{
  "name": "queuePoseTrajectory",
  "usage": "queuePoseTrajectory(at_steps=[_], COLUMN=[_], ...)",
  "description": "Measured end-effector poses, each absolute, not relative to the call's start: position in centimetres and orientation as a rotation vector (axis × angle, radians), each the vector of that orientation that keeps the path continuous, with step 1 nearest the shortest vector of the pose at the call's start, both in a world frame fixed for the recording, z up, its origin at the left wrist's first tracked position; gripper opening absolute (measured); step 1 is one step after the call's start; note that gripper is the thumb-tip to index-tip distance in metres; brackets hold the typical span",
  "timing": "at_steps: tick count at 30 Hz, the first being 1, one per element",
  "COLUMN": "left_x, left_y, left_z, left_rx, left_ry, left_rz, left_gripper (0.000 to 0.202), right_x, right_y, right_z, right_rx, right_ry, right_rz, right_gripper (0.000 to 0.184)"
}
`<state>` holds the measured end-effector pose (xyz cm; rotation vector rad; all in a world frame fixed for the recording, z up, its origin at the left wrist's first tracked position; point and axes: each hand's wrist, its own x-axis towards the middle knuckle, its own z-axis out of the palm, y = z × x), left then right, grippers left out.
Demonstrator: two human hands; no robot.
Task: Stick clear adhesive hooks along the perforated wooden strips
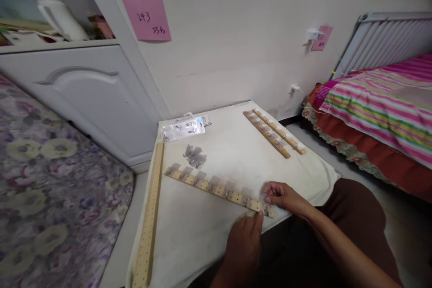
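Observation:
A narrow wooden strip with holes [219, 190] lies slanted across the white-covered table, with several small metal pieces and clear plastic tabs spaced along it. My left hand [243, 239] is closed at its near edge, a fingertip pressed against the wood close to the right end. Over that same end, my right hand [286, 196] pinches a small clear plastic piece [265, 195], partly hidden by the fingers. Beyond the strip lies a loose pile of small clear and metal pieces [195, 156].
Two more wooden strips with attached pieces [266, 134] [280, 131] lie at the back right. A long bare perforated strip [150, 216] runs along the left table edge. Clear packaging [184, 129] sits at the back left. A bed [381, 99] stands at right.

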<state>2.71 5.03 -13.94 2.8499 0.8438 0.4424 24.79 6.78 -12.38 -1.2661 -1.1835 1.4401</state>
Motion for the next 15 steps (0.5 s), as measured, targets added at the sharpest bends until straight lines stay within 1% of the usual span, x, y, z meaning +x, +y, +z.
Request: queuePoseTrajectory(at_steps=[15], left_x=[2.74], left_y=[5.02], left_z=[-13.98], left_rx=[2.856], left_ry=[0.842], left_rz=[0.459], left_gripper=[0.051], right_x=[24.77], right_y=[6.84], right_z=[-12.64], right_rx=[-1.308], right_ry=[-1.233], right_rz=[1.405], right_gripper=[0.028])
